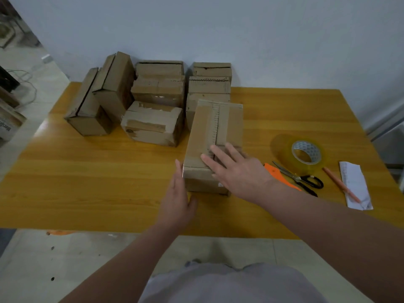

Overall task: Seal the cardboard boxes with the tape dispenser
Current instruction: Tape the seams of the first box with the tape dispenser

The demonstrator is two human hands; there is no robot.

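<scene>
A brown cardboard box point(204, 132) stands lengthwise in the middle of the yellow wooden table point(98, 171), its top flaps meeting along a ragged centre seam. My right hand point(236, 171) lies flat on the near end of its top, fingers straight and spread over the seam. My left hand point(178, 197) presses flat against the box's near left side, fingers straight. A roll of clear tape point(306, 153) lies on the table to the right of the box, untouched.
Several other cardboard boxes point(153, 125) are stacked at the back of the table against the wall. Scissors point(302, 179) with black and orange handles, a pencil point(341, 184) and a folded white paper point(355, 185) lie at the right.
</scene>
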